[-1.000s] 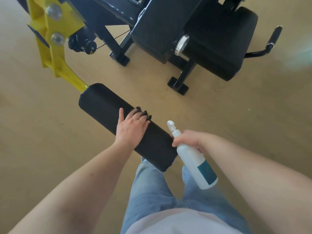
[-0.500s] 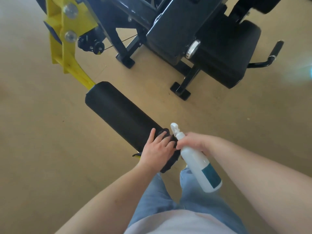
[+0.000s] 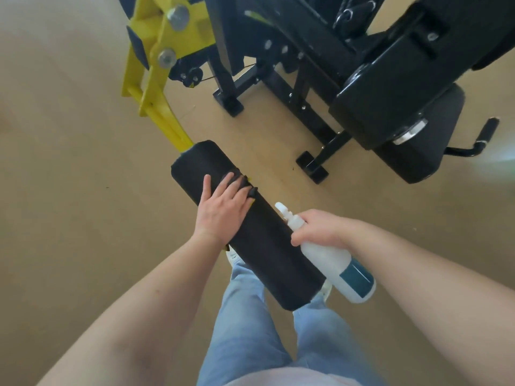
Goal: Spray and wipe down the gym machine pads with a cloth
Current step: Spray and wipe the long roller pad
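Note:
A black roller pad juts toward me from a yellow lever arm. My left hand lies flat on the pad's upper half, pressing a dark cloth against it; only the cloth's crumpled edge shows past my fingertips. My right hand grips the neck of a white spray bottle with a teal label, held just right of the pad, nozzle pointing up and left.
The black machine frame and its feet stand on the tan floor behind the pad. A black seat pad with a side handle sits at the right. My legs in blue jeans are below the pad.
My left hand slid the cloth from the pad's near end back up toward the yellow arm. The view shifted, showing more of the frame. The bottle stays in my right hand.

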`<control>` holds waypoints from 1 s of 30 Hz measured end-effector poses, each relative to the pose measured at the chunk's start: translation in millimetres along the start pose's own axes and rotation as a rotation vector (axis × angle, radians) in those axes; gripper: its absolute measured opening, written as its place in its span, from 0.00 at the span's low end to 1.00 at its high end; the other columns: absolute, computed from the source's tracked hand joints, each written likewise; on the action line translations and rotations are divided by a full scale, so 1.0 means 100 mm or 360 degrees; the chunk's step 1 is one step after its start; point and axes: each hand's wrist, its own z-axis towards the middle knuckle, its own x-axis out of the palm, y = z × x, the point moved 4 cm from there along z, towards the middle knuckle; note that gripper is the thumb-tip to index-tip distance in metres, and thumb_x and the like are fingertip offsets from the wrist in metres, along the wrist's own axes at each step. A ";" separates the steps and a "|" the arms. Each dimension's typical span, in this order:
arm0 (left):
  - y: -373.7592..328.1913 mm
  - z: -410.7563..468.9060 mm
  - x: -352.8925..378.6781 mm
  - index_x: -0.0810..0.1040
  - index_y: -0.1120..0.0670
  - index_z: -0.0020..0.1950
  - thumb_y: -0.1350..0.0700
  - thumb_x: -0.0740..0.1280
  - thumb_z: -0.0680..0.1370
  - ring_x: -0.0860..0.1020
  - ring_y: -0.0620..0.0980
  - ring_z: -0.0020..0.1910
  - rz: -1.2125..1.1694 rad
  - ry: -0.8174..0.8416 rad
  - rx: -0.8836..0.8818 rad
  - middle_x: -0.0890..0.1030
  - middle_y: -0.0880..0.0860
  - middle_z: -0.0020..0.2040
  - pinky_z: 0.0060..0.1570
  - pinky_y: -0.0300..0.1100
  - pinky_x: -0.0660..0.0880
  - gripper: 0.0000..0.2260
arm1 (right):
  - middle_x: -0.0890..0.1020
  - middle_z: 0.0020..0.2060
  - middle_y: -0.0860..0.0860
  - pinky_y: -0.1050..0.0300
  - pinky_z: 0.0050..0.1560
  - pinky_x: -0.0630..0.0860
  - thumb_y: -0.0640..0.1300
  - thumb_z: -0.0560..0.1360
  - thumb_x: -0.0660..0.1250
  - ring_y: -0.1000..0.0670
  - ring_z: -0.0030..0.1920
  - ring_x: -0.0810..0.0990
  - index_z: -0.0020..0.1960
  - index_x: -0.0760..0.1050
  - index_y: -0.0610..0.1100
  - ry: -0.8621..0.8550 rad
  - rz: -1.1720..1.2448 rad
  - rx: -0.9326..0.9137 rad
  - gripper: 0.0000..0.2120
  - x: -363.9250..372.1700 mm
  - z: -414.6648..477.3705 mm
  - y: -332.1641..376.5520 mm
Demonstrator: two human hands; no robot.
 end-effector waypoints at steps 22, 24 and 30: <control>1.24 0.49 -0.04 0.79 0.55 0.66 0.51 0.58 0.84 0.78 0.62 0.50 -0.0620 -0.0232 -0.0797 0.80 0.58 0.56 0.51 0.54 0.74 0.16 | 0.84 0.45 0.41 0.41 0.48 0.85 0.42 0.78 0.71 0.43 0.43 0.86 0.63 0.74 0.42 0.0044 0.1086 0.0029 0.15 -0.15 0.34 0.92; 1.24 0.39 -0.04 0.78 0.55 0.67 0.52 0.58 0.84 0.77 0.61 0.53 -0.0712 -0.0217 -0.0859 0.80 0.58 0.57 0.54 0.53 0.74 0.16 | 0.84 0.46 0.41 0.39 0.52 0.84 0.44 0.79 0.71 0.42 0.44 0.86 0.64 0.74 0.43 0.0040 0.1113 0.0035 0.15 -0.12 0.34 0.92; 1.06 0.43 -0.10 0.77 0.54 0.66 0.55 0.59 0.85 0.64 0.65 0.77 -0.0572 -0.0104 -0.0703 0.76 0.57 0.71 0.77 0.62 0.59 0.12 | 0.86 0.45 0.43 0.49 0.42 0.85 0.46 0.79 0.72 0.45 0.42 0.87 0.61 0.75 0.43 0.0068 0.0890 0.0009 0.14 -0.03 0.26 0.89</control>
